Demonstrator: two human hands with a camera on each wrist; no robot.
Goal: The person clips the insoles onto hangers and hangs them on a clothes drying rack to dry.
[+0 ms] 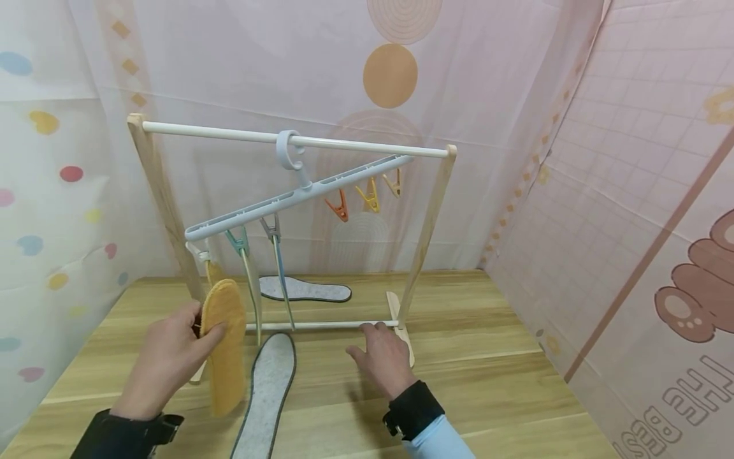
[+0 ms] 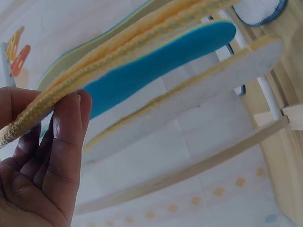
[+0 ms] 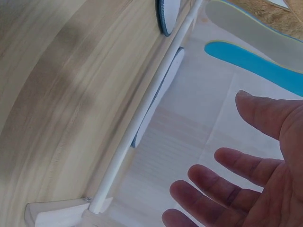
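Note:
My left hand (image 1: 172,357) pinches a fuzzy yellow insole (image 1: 225,344) between thumb and fingers, at the left of the rack. Behind it, another yellow insole (image 1: 214,271) hangs from a white clip (image 1: 197,252); its pale underside shows in the left wrist view. Two thin insoles, one with a blue face (image 2: 161,71), hang from a teal clip (image 1: 238,242) and a grey clip (image 1: 272,227). Over the table's right half, my right hand (image 1: 385,357) holds nothing, its fingers spread and relaxed in the right wrist view. A grey insole (image 1: 269,395) lies between my hands.
A light-blue clip hanger (image 1: 298,197) hooks over the white top bar (image 1: 218,132) of a wooden rack and tilts down leftward. Orange (image 1: 339,207) and yellow clips (image 1: 369,195) hang bare on its right. Another grey insole (image 1: 306,290) lies behind the lower bar (image 1: 338,326).

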